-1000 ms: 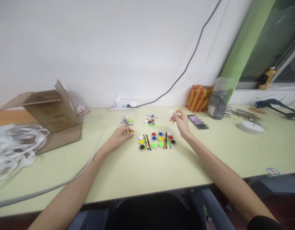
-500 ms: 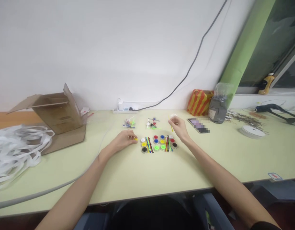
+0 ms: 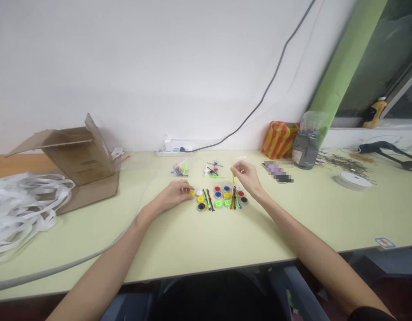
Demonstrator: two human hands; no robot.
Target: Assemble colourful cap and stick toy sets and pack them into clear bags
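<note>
A yellow stick (image 3: 232, 171) is pinched upright between the fingers of the right hand (image 3: 248, 175). A small yellow piece (image 3: 192, 192) is gripped by the left hand (image 3: 172, 195), just beside twelve round caps (image 3: 218, 195) on the worktop (image 3: 166, 249). Open room is left toward the front edge.

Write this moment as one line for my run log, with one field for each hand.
left hand: holds yellow piece | right hand: holds yellow stick | between: colored discs

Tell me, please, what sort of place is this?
Probably a small assembly workroom: a long pale-green table, rows of small coloured plastic parts, and a heap of white strips.
</note>
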